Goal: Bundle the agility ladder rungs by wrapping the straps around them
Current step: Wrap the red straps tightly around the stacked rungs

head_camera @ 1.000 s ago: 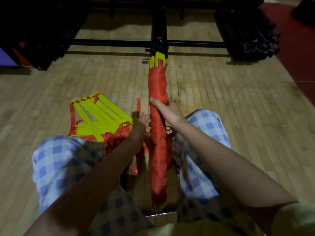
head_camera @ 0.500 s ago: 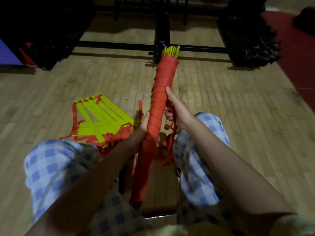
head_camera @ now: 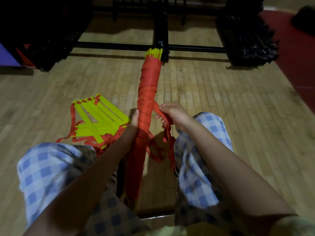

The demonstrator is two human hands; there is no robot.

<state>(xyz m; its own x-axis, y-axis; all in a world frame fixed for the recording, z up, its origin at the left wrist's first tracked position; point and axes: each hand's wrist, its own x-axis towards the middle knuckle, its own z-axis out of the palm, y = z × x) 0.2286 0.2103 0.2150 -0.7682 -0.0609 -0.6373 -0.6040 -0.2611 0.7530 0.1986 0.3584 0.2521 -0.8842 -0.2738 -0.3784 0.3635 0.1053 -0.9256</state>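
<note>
A long bundle of yellow rungs (head_camera: 154,52) wrapped in red strap (head_camera: 148,86) stands tilted between my knees, its top leaning away from me. My left hand (head_camera: 134,119) grips the bundle from the left at mid height. My right hand (head_camera: 172,114) pinches the loose red strap end (head_camera: 167,133) just right of the bundle, pulled a little away from it. More strap hangs in loops below that hand. The bundle's lower end is blurred in shadow.
A second agility ladder (head_camera: 97,120) with yellow rungs and red straps lies loose on the wooden floor at my left knee. A black metal frame (head_camera: 161,45) and dark stacked gear (head_camera: 245,38) stand beyond. A red mat (head_camera: 296,53) borders the right.
The bundle has tilted and shifted slightly. My right hand has come off the bundle and now holds the loose strap end to its right. My left hand stays on the bundle.
</note>
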